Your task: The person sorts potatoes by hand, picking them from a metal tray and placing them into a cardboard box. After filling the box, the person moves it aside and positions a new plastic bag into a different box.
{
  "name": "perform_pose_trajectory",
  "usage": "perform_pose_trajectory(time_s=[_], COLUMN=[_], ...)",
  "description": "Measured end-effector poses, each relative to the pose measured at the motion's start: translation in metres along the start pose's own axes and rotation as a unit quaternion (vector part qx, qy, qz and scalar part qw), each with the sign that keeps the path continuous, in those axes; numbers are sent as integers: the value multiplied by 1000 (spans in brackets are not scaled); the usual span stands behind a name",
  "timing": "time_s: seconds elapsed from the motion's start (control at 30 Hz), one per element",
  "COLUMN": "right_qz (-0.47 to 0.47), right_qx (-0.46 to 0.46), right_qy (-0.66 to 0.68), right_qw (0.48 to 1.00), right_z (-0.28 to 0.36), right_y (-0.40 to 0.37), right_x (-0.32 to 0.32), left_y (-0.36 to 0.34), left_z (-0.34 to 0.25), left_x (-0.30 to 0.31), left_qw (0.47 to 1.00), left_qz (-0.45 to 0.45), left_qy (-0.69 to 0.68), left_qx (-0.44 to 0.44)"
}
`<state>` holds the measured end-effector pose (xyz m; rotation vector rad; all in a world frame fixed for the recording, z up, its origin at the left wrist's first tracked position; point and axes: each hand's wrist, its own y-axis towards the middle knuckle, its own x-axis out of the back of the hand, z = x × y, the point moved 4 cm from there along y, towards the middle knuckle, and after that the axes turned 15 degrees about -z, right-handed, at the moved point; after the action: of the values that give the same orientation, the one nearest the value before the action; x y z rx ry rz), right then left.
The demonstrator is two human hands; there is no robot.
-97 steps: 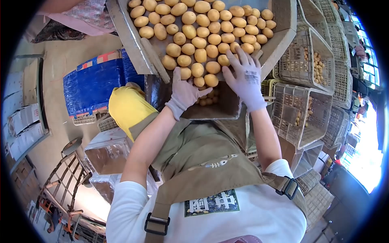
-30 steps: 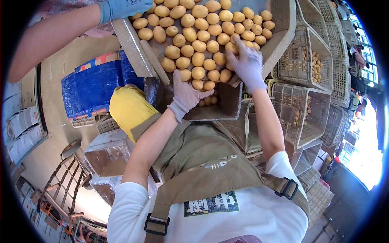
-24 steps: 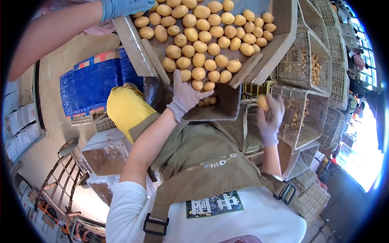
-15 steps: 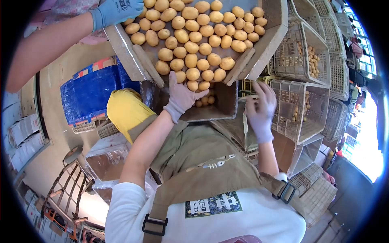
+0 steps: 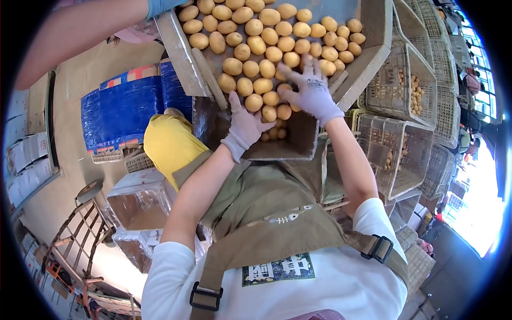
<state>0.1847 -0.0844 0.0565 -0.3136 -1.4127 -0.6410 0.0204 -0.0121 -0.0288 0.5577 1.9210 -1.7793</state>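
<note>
Many small yellow potatoes (image 5: 268,69) lie on a sloping wooden-sided tray (image 5: 368,69) that narrows toward me. Below its mouth stands an open box (image 5: 205,124) with several potatoes in the bottom. My left hand (image 5: 245,126), in a pale glove, is at the left of the mouth beside the lowest potatoes, thumb and fingers apart. My right hand (image 5: 313,96), gloved too, reaches over the right side of the tray, its spread fingers on or just above the potatoes; the fingertips are slightly blurred. Neither hand is closed round a potato.
Another person's blue-gloved hand (image 5: 160,6) and bare forearm come in at the upper left. Plastic crates (image 5: 400,160), some holding potatoes, are stacked on the right. On the left are a blue-wrapped stack (image 5: 122,112), film-wrapped boxes (image 5: 140,205) and a metal trolley (image 5: 74,245).
My right hand has moved from beside the crates up and left onto the potatoes. My left hand stays by the mouth. The view has shifted slightly; the other person's hand is now mostly out of frame.
</note>
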Motion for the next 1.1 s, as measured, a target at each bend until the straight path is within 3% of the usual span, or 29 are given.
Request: perform_pose_trajectory(time_s=[0.07,0.1,0.2,0.3,0.4,0.47,0.53,0.6,0.63,0.67,0.73,0.77,0.83,0.9,0.93,0.97,1.07,1.1], right_qz=[86,3,-131,-97,-8,-128,-226,-307,-312,-263,-82,80,-44,-165,-190,-215,-223,-201], right_qx=[-27,-140,-146,-60,-128,-214,-175,-165,-152,-224,-221,-355,-300,-212,-168,-119,24,41], right_qy=[152,251,34,-97,-53,98,177,284,263,240,-24,-165,-80,15,48,70,132,83], right_qw=[984,958,980,989,990,963,942,893,900,907,972,917,950,963,966,967,966,975], right_z=[-15,-30,-86,-84,-79,-60,-42,-52,-65,-84,-126,-117,-122,-67,-42,-17,27,33], right_y=[13,20,60,80,78,55,7,-73,-112,-156,-240,-261,-264,-194,-157,-126,-59,-46], right_x=[15,27,28,6,14,53,94,101,100,89,65,68,63,83,89,95,77,63], left_y=[-3,2,10,11,12,12,4,33,19,11,9,8,8,12,16,7,8,8], left_z=[1,3,5,5,5,1,-1,7,2,0,-1,-2,-1,4,2,0,3,4], left_x=[-5,-5,-2,-2,0,-2,-5,18,7,0,-1,-2,-6,1,0,-5,1,5], left_qw=[999,995,994,991,991,987,990,985,987,981,980,980,974,986,987,983,995,998], left_qz=[40,77,103,130,122,151,139,157,162,165,162,164,167,156,156,147,93,44], left_qy=[-5,-29,-7,-14,-28,-30,-24,48,-10,-66,-77,-81,-121,-57,-24,-79,-7,30], left_qx=[34,52,31,40,52,50,31,-54,9,73,79,80,90,33,1,79,32,21])
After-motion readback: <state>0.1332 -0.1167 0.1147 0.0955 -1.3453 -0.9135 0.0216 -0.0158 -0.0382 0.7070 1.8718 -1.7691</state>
